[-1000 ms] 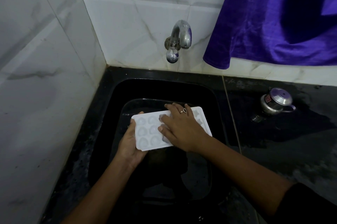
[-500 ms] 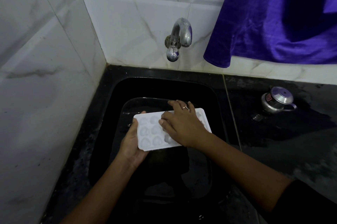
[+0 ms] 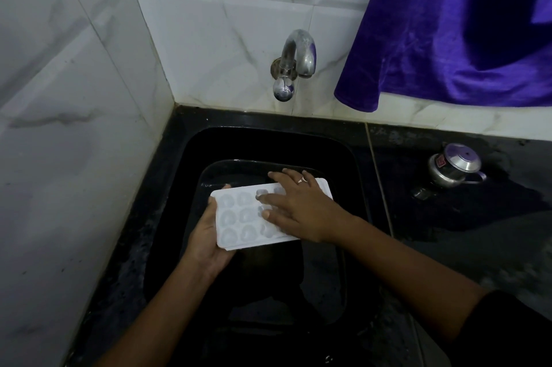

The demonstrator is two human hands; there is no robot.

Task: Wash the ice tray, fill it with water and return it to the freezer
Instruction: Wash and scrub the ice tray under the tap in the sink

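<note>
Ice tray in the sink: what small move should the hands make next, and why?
Probably slide the right hand leftward across the ice tray: its flat fingers cover the right cups, the left cups lie bare, and the left hand grips that end.

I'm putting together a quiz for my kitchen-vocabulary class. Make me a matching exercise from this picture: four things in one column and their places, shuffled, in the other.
Things
1. ice tray
2. tap
3. purple cloth
4. steel pot

Places
A. standing on the counter, right of the sink
B. fixed to the tiled wall above the sink
C. held over the sink
D. hanging at the upper right

Pairs: 1-C, 2-B, 3-D, 4-A
</note>
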